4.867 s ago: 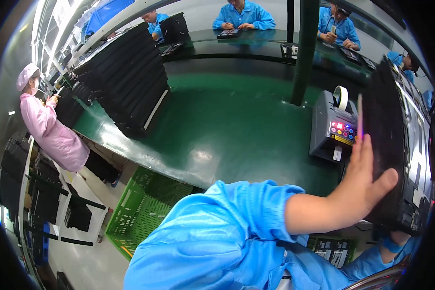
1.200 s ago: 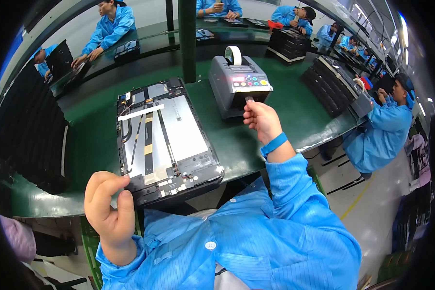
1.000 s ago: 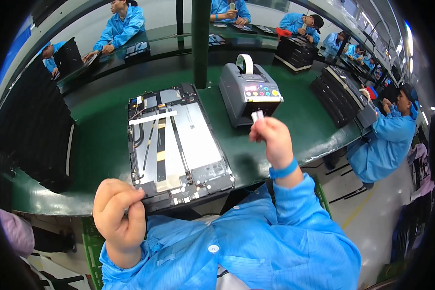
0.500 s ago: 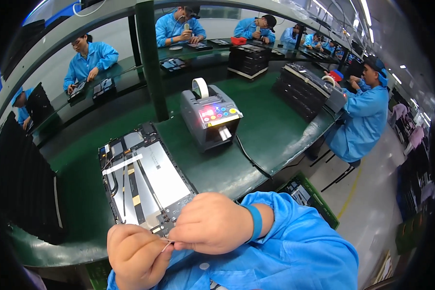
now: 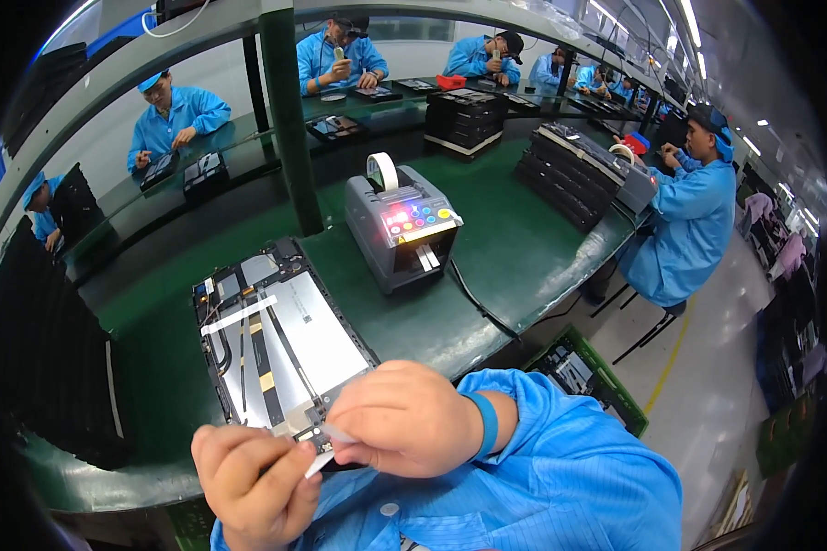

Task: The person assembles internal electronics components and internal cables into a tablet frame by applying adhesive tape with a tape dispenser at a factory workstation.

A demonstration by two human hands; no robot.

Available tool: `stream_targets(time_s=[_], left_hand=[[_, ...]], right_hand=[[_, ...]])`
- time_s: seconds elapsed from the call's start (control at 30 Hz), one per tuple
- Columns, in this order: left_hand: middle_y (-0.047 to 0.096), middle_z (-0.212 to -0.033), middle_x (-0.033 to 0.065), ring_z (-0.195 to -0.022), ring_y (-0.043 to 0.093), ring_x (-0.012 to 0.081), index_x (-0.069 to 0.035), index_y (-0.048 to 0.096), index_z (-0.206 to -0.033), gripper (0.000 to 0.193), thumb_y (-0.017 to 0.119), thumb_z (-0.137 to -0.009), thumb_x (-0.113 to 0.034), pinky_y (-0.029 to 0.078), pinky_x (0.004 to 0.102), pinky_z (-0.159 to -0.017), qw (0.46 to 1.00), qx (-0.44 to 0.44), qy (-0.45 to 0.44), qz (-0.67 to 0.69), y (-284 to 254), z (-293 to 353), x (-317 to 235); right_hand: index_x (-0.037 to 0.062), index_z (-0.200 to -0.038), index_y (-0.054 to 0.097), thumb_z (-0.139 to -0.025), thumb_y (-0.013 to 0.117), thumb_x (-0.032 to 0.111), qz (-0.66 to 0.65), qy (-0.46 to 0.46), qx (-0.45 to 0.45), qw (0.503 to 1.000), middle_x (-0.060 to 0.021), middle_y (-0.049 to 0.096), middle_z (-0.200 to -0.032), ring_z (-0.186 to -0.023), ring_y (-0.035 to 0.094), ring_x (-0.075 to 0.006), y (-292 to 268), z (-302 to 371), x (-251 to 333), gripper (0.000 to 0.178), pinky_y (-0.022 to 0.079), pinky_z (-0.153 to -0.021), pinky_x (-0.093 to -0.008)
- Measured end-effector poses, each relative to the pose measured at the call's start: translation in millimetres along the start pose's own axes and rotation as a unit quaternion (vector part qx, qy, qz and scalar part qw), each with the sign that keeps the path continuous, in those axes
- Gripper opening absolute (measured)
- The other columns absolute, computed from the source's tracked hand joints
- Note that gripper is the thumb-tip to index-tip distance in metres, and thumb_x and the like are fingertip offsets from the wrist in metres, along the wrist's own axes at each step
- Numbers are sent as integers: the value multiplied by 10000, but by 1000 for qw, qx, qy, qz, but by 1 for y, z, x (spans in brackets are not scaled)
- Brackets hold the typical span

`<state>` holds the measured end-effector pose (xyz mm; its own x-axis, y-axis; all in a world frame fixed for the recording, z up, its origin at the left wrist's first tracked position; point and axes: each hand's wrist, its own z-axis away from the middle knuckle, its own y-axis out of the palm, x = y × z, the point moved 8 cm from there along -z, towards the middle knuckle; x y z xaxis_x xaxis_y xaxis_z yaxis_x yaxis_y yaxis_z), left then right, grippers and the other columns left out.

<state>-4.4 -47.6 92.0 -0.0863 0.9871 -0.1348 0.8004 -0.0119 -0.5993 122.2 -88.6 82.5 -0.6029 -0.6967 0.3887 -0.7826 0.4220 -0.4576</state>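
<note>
Both my hands are close together over the near end of an opened tablet-like device [image 5: 326,331], which lies on the green table with its silver inside, dark cables and boards showing. My left hand [image 5: 257,482] pinches one end of a short whitish strip [image 5: 319,463] that looks like tape. On the strip's other end, my right hand [image 5: 400,422], with a blue wristband, closes thumb and forefinger. The hands cover the device's near corner. A longer white tape strip [image 5: 239,314] runs across the device's far part.
Beyond the device stands a grey tape dispenser [image 5: 400,230] with lit buttons and a cable. At left rises a tall black stack [image 5: 46,358]. More black stacks [image 5: 570,174] stand farther right. A green crate [image 5: 606,386] sits below the table edge. A co-worker [image 5: 685,211] sits at right; others work across.
My hands have loosened and turned slightly, and more of the whitish strip shows between the fingers. Tape at the dispenser's mouth looks different, with two light bands visible.
</note>
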Motion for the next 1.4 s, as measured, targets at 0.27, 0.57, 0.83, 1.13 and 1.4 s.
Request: stream_targets(time_s=[0.27,0.57,0.83,1.13,1.4], left_hand=[[575,-746,119,-712,535,277,8,623,-790,95,595,-707,-28,426,352,-653,982,-107,-144,-65,-40,32,74],[587,-777,112,-759,539,262,13,640,-804,133,532,-756,-51,422,347,-705,979,-123,-160,-12,-30,27,133],[580,-747,97,-735,535,276,-13,630,-714,130,543,-703,-108,429,377,-682,979,-155,-128,-39,-18,13,166],[580,-771,70,-740,515,260,-45,657,-750,233,544,-749,-249,394,376,-705,984,-142,-103,-14,-10,32,181],[567,-765,76,-739,522,262,-35,647,-772,264,544,-785,-278,397,377,-709,986,-145,-87,-9,-7,36,181]], right_hand=[[34,-872,536,-930,545,196,-118,235,-22,965,-67,596,-834,-756,562,-143,-10,2,-56,172,456,-697,-280],[18,-1140,399,-837,594,11,-167,252,62,951,-62,590,-843,-773,568,-94,15,-60,-83,360,454,-682,-223],[41,-1151,458,-742,657,31,42,119,256,958,-125,603,-902,-851,608,-317,101,-121,-110,455,489,-754,-380],[45,-1089,497,-759,638,20,66,68,357,929,-91,608,-756,-719,603,-255,135,-142,-128,360,474,-641,-343],[41,-1065,502,-746,631,-3,16,44,362,931,-98,602,-744,-694,604,-266,145,-150,-137,347,474,-614,-342]])
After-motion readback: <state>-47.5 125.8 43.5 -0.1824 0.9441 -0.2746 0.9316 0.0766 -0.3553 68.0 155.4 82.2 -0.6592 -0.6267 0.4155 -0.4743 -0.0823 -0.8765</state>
